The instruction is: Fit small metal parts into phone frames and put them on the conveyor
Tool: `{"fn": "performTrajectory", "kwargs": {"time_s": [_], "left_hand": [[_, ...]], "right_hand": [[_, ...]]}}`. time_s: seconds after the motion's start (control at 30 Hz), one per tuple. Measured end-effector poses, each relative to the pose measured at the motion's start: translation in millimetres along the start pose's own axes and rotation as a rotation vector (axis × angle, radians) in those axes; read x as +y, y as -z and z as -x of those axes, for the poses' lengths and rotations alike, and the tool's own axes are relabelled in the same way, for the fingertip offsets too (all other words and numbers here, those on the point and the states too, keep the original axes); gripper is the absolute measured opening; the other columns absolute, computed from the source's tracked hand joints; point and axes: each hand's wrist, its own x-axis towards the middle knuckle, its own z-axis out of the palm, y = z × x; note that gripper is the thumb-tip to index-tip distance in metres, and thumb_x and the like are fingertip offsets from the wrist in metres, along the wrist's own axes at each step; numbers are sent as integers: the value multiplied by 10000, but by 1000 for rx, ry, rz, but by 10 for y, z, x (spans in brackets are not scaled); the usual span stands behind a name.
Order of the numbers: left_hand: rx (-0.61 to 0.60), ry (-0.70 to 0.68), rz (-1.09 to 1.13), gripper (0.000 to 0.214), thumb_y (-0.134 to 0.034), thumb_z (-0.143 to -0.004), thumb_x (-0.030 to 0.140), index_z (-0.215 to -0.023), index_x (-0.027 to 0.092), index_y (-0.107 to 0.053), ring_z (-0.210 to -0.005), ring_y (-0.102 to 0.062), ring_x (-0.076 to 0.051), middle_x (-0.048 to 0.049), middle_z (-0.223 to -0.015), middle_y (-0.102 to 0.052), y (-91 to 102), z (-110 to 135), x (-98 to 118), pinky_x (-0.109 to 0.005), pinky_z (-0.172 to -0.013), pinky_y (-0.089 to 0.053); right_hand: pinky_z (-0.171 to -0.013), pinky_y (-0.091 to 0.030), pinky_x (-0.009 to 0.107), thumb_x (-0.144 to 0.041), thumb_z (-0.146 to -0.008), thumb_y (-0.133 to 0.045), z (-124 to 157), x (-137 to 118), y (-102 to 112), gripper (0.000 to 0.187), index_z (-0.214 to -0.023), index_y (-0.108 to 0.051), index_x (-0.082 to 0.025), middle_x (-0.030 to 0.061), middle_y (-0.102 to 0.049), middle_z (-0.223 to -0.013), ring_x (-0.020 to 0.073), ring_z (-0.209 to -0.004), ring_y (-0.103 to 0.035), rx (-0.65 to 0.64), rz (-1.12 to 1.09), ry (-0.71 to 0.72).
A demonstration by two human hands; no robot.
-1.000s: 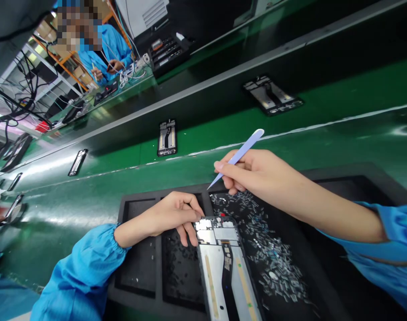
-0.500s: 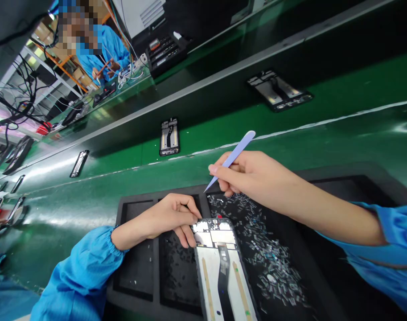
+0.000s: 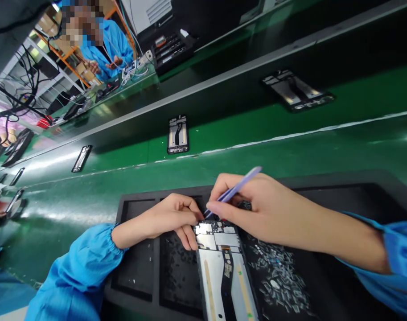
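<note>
An opened phone body (image 3: 212,276), its back off and its silver plates and black ribbon cable showing, rests over a black foam tray (image 3: 156,278). My left hand (image 3: 168,218) pinches the phone's upper left corner with thumb and fingers. My right hand (image 3: 256,209) is closed round lilac tweezers (image 3: 242,182), held like a pen. Their tips point down at the phone's top edge, close to my left fingertips. Whether the tips touch the phone or grip anything is too small to tell. Many small clear strips (image 3: 283,285) lie in the tray compartment right of the phone.
Small dark pieces (image 3: 178,272) lie in the compartment left of the phone. Beyond the tray, more opened phones (image 3: 178,134) lie spaced along the green surface. A co-worker in blue (image 3: 114,44) sits across, near a black box (image 3: 173,51). Cables (image 3: 26,84) hang upper left.
My right hand has come down, bringing the tweezers from above the tray to the phone's top edge. My left hand keeps its hold. The phones beyond appear slightly further right.
</note>
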Motion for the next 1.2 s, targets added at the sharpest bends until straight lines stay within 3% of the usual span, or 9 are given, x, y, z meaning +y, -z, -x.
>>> {"fn": "performTrajectory", "kwargs": {"time_s": [0.1, 0.53, 0.8, 1.2], "left_hand": [[-11, 3, 10, 120, -625, -713, 199, -804, 157, -558, -488, -697, -167, 0, -532, -638, 1, -9, -10, -209, -440, -573], [-76, -5, 65, 108, -560, -690, 164, -798, 162, -552, -487, -702, -173, -1, -522, -642, 38, -50, -27, -223, -446, -587], [-107, -11, 79, 78, -541, -718, 157, -795, 168, -536, -490, -705, -171, -9, -519, -654, 45, -71, -51, -227, -455, -593], [-115, -16, 81, 100, -572, -704, 170, -799, 166, -540, -497, -703, -166, 2, -539, -648, 45, -81, -54, -229, -479, -590]], "right_hand": [[-510, -373, 262, -350, -970, -560, 26, -1, -44, 221, -796, -627, -232, -42, -616, -654, 101, -521, -499, -23, 162, 79], [-452, -300, 283, -448, -968, -581, 26, 26, -98, 278, -779, -645, -255, -53, -540, -515, 114, -432, -436, -28, 200, 42], [-446, -331, 294, -547, -945, -599, 22, 78, -106, 351, -771, -675, -252, -6, -652, -620, 135, -462, -505, -9, 162, -35], [-441, -372, 284, -455, -960, -606, 34, 91, -97, 281, -784, -693, -254, -9, -656, -647, 119, -451, -514, 20, 158, 56]]}}
